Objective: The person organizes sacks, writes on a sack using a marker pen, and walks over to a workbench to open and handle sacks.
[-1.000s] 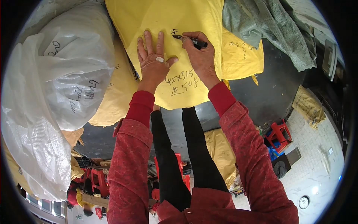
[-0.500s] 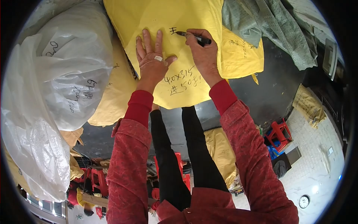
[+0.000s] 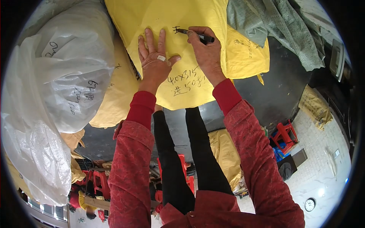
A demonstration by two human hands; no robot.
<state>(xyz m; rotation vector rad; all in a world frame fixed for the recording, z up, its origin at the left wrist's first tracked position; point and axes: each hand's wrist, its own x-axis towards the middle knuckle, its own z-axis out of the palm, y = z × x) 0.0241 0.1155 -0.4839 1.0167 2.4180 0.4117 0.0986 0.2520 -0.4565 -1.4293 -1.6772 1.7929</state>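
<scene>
A large yellow sack lies before me with black handwriting near its lower edge and a small fresh mark higher up. My left hand is spread flat on the sack, fingers apart, with a small white patch on its back. In my right hand is a black marker, held between thumb and fingers. Its tip touches the sack at the small black character, just right of my left fingertips.
White sacks with black writing stand at left. A second yellow sack and a grey-green woven sack lie at right. Behind are red stools, a wall clock and a person in yellow.
The marker tip has shifted slightly up and left, and the small character has gained a stroke. My left hand stays in nearly the same place.
</scene>
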